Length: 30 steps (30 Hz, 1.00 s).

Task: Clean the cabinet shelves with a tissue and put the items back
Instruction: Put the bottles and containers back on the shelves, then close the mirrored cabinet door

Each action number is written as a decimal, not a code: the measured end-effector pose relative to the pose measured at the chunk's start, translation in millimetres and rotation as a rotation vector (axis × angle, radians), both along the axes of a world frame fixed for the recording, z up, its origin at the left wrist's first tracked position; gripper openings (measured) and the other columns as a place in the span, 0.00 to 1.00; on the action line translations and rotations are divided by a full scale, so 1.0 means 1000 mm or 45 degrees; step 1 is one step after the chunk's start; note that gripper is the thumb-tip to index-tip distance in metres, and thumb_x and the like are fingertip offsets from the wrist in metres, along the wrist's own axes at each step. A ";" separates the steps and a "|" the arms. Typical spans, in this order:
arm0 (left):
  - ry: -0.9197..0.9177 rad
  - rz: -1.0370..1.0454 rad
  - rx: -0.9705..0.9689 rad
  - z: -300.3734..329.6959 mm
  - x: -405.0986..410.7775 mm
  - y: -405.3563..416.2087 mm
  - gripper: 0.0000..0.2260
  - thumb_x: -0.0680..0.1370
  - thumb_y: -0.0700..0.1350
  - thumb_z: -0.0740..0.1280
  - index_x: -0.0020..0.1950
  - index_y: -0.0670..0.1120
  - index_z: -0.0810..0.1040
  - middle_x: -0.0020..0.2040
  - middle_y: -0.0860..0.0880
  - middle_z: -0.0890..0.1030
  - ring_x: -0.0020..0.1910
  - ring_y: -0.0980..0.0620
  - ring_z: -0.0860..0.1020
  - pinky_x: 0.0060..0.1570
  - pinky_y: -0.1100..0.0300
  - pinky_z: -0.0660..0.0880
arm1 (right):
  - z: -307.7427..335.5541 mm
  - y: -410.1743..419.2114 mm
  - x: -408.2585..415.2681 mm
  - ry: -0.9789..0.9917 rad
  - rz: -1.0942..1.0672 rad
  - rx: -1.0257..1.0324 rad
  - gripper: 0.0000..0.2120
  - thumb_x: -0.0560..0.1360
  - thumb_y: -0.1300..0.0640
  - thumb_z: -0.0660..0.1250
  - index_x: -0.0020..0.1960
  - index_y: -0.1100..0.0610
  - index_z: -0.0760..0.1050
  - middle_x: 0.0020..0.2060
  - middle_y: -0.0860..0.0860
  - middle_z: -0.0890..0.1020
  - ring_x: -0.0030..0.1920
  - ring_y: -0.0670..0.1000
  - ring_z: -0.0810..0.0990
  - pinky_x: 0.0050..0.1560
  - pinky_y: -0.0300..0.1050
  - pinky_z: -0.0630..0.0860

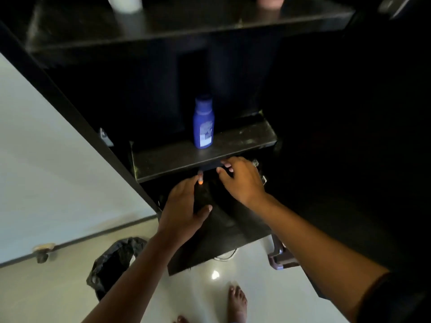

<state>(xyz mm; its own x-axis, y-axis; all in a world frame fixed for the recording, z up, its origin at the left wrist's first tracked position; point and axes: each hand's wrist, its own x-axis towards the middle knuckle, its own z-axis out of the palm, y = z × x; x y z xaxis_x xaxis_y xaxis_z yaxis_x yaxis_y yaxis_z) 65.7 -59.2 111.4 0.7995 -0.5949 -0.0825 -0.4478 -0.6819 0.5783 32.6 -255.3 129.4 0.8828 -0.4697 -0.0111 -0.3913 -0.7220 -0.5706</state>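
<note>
we look down into a dark cabinet (70, 99) with our two hands reaching in under the middle shelf (177, 159). our left hand (184, 206) is held out with fingers fairly straight and thumb spread, its fingertips close below the shelf's front edge; a dark object sits just beyond the palm, but it is too dim to tell whether the hand has hold of it. our right hand (242, 178) is just beside it, fingers loosely bent and touching the underside or front edge of the same shelf; we cannot tell if it grips anything. no tissue can be made out in either hand.

a blue bottle (203, 123) stands upright on the middle shelf, near its centre, and dusty smears show on the shelf to its right. on the upper shelf (186, 26) a white container (126, 4) stands at the left. on the pale floor (268, 287) below lie a black bag (112, 262) and our bare feet (236, 301).
</note>
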 end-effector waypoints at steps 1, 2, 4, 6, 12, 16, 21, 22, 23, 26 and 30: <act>-0.003 -0.010 -0.056 0.015 -0.003 0.000 0.37 0.77 0.57 0.72 0.82 0.48 0.63 0.77 0.47 0.70 0.76 0.47 0.70 0.74 0.55 0.64 | 0.019 0.003 -0.007 -0.032 -0.009 0.008 0.12 0.78 0.47 0.69 0.56 0.52 0.84 0.52 0.51 0.85 0.52 0.53 0.84 0.53 0.50 0.81; 0.006 0.001 -0.122 0.030 -0.006 0.000 0.36 0.77 0.58 0.70 0.82 0.49 0.64 0.77 0.49 0.71 0.75 0.48 0.72 0.74 0.55 0.67 | 0.037 0.006 -0.016 -0.075 -0.026 0.016 0.11 0.78 0.46 0.68 0.53 0.52 0.84 0.50 0.50 0.85 0.51 0.53 0.85 0.52 0.49 0.81; 0.023 0.016 -0.256 0.063 -0.015 -0.001 0.36 0.75 0.60 0.67 0.81 0.54 0.63 0.78 0.54 0.70 0.72 0.53 0.75 0.73 0.52 0.72 | 0.070 0.011 -0.036 -0.176 -0.068 0.013 0.13 0.76 0.45 0.67 0.52 0.51 0.84 0.49 0.48 0.85 0.50 0.51 0.85 0.51 0.47 0.81; -0.007 -0.032 -0.336 0.099 -0.024 -0.003 0.35 0.75 0.62 0.67 0.81 0.59 0.61 0.78 0.60 0.68 0.73 0.58 0.73 0.72 0.54 0.72 | 0.101 0.016 -0.058 -0.240 -0.086 -0.030 0.13 0.77 0.46 0.68 0.56 0.50 0.84 0.51 0.45 0.85 0.52 0.47 0.84 0.54 0.43 0.80; -0.124 -0.199 -0.480 0.202 -0.050 -0.010 0.32 0.78 0.60 0.70 0.77 0.70 0.58 0.70 0.78 0.58 0.74 0.70 0.62 0.73 0.66 0.64 | 0.210 0.026 -0.122 -0.355 -0.127 -0.264 0.18 0.79 0.42 0.66 0.69 0.40 0.74 0.62 0.34 0.77 0.63 0.36 0.75 0.64 0.36 0.75; -0.172 -0.253 -0.663 0.256 -0.072 -0.025 0.31 0.78 0.61 0.71 0.76 0.71 0.59 0.73 0.77 0.59 0.75 0.72 0.59 0.74 0.67 0.61 | 0.281 0.032 -0.170 -0.509 -0.224 -0.404 0.23 0.79 0.42 0.66 0.73 0.40 0.71 0.67 0.34 0.73 0.69 0.36 0.70 0.68 0.39 0.73; -0.133 -0.381 -0.936 0.301 -0.137 -0.043 0.33 0.79 0.60 0.70 0.80 0.67 0.59 0.79 0.73 0.56 0.80 0.70 0.54 0.78 0.62 0.59 | 0.331 0.054 -0.237 -0.883 -0.425 -0.679 0.23 0.79 0.51 0.71 0.73 0.51 0.75 0.69 0.46 0.76 0.69 0.46 0.75 0.68 0.42 0.72; -0.135 -0.421 -0.962 0.307 -0.154 -0.037 0.33 0.79 0.60 0.70 0.80 0.67 0.58 0.80 0.73 0.55 0.80 0.70 0.53 0.77 0.63 0.59 | 0.336 0.065 -0.252 -0.951 -0.459 -0.752 0.23 0.79 0.52 0.72 0.72 0.54 0.76 0.69 0.48 0.77 0.69 0.48 0.75 0.68 0.43 0.72; -0.146 -0.467 -0.996 0.308 -0.172 -0.037 0.33 0.79 0.60 0.69 0.81 0.67 0.58 0.80 0.73 0.53 0.80 0.70 0.53 0.75 0.65 0.58 | 0.337 0.072 -0.267 -1.017 -0.486 -0.811 0.23 0.78 0.53 0.72 0.71 0.55 0.77 0.68 0.50 0.77 0.68 0.50 0.76 0.68 0.43 0.72; -0.190 -0.542 -1.075 0.308 -0.215 -0.052 0.31 0.79 0.61 0.67 0.81 0.64 0.61 0.81 0.69 0.56 0.81 0.65 0.56 0.73 0.65 0.59 | 0.337 0.075 -0.309 -1.202 -0.533 -0.957 0.23 0.74 0.58 0.74 0.68 0.60 0.78 0.66 0.55 0.79 0.67 0.54 0.78 0.67 0.48 0.73; -0.246 -0.617 -1.234 0.296 -0.260 -0.078 0.27 0.79 0.53 0.68 0.79 0.54 0.69 0.81 0.60 0.65 0.81 0.54 0.64 0.75 0.51 0.65 | 0.327 0.062 -0.357 -1.361 -0.692 -1.046 0.24 0.72 0.60 0.74 0.67 0.61 0.75 0.66 0.60 0.78 0.68 0.55 0.76 0.69 0.49 0.69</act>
<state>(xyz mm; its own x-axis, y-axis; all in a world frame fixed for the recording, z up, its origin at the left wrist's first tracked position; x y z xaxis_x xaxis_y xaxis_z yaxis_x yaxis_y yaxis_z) -194.7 -136.9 407.6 0.4130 -0.5939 0.6904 -0.6862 0.2955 0.6647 -324.4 -193.6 456.5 0.0115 -0.2920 0.9563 -0.3785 -0.8865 -0.2661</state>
